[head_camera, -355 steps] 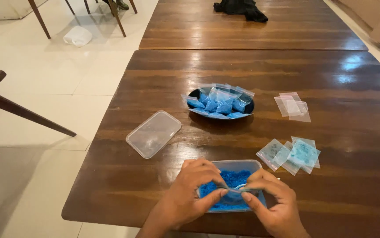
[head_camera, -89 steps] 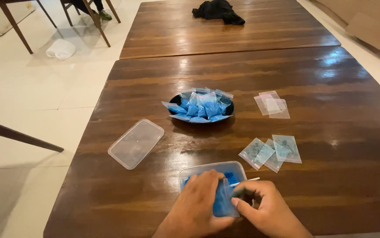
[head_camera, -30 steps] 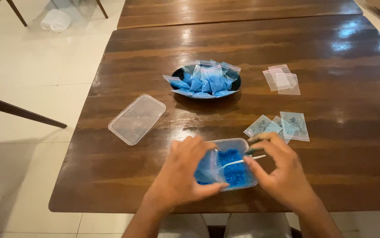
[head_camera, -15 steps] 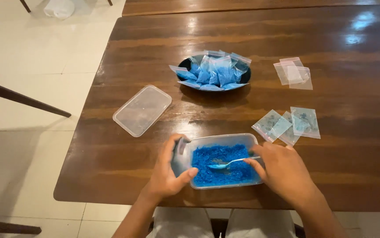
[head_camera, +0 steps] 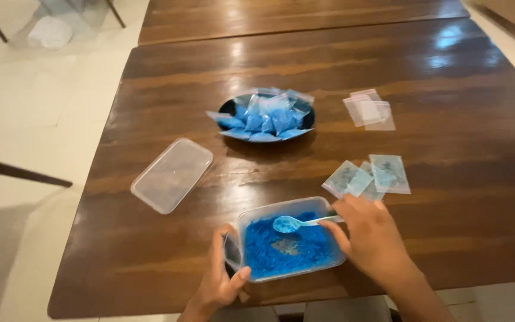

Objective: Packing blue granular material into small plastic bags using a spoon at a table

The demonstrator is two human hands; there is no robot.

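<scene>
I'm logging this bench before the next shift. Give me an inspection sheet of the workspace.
Surface: glossy brown wooden table.
Job's things: clear tub of blue powder; clear spoon above it.
Clutter: dark plate heaped with filled blue bags; tub lid; two piles of empty bags.
Hands: left hand holds a small clear bag beside the tub; right hand holds the spoon.
Cables: nothing seen.
Surroundings: pale tiled floor, second table behind.

Blue-filled packets (head_camera: 264, 117) heaped; apparently empty packets (head_camera: 368, 177) beside.
</scene>
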